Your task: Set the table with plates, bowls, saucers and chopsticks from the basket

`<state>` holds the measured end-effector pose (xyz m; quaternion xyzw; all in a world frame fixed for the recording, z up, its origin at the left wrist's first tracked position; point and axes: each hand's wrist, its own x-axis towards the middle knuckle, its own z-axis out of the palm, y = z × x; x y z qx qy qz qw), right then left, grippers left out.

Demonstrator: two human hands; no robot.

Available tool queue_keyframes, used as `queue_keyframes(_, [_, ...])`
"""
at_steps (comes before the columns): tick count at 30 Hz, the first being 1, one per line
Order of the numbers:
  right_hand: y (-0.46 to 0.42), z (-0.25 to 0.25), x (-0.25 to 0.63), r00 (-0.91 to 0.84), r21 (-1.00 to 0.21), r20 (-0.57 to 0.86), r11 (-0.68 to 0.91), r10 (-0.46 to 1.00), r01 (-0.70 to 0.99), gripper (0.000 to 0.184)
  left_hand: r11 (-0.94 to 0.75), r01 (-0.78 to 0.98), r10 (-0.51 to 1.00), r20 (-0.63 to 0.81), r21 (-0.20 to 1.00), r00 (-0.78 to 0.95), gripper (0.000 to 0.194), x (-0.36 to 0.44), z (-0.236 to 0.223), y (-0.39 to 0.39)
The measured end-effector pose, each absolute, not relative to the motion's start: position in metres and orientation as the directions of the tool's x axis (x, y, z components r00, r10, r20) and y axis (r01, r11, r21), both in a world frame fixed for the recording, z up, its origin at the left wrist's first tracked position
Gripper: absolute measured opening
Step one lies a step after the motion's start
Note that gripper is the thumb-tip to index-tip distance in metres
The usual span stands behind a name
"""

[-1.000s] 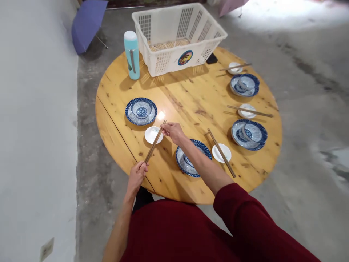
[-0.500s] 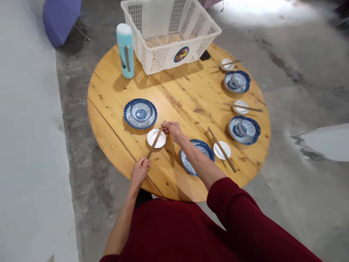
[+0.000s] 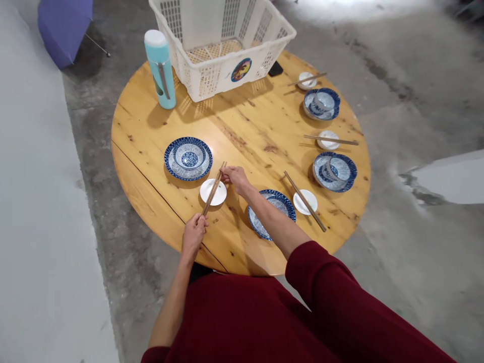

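My left hand [image 3: 194,233] is closed around the near end of a pair of brown chopsticks [image 3: 214,191]. At their far end, the fingers of my right hand [image 3: 235,178] pinch them. The pair lies slantwise over a small white saucer [image 3: 221,195]; whether it touches the rim I cannot tell. Just beyond my hands, a blue-and-white bowl [image 3: 189,157] sits on a blue-rimmed plate [image 3: 177,173]. Beneath my right forearm is another blue-rimmed plate [image 3: 258,222], partly hidden.
To the right are another saucer [image 3: 301,205] with chopsticks across it and two further settings of stacked bowls [image 3: 336,171] with saucers. A white plastic basket [image 3: 212,80], a turquoise bottle [image 3: 163,75] and a black phone [image 3: 276,69] stand or lie at the back of the round wooden table [image 3: 139,126].
The view has shifted slightly, so everything appears a little further left. Both hands keep their hold on the chopsticks over the saucer, with barely any movement.
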<state>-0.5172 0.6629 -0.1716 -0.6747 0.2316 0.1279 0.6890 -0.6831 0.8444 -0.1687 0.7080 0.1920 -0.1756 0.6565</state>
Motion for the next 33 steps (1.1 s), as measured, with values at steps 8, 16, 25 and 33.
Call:
queue_keyframes(8, [0.668, -0.170, -0.521, 0.883, -0.892, -0.447, 0.003, -0.143, -0.451, 0.020, -0.103, 0.510, 0.055, -0.507, 0.854, 0.860, 0.030, -0.685, -0.165, 0.847])
queue_keyframes(16, [0.667, -0.166, -0.529, 0.880, -0.900, -0.428, 0.004, -0.204, -0.437, 0.027, -0.230, 0.439, 0.008, -0.450, 0.868, 0.893, 0.035, -0.679, -0.167, 0.853])
queue_keyframes(25, [0.634, -0.140, -0.581, 0.945, -0.959, -0.181, -0.165, -0.273, -0.231, 0.021, -0.642, 0.239, -0.002, -0.313, 0.728, 0.950, 0.026, -0.675, -0.160, 0.853])
queue_keyframes(33, [0.621, -0.116, -0.684, 0.962, -0.929, -0.097, -0.322, -0.256, -0.180, 0.028, -0.780, 0.166, -0.021, -0.291, 0.604, 0.957, 0.026, -0.670, -0.160, 0.843])
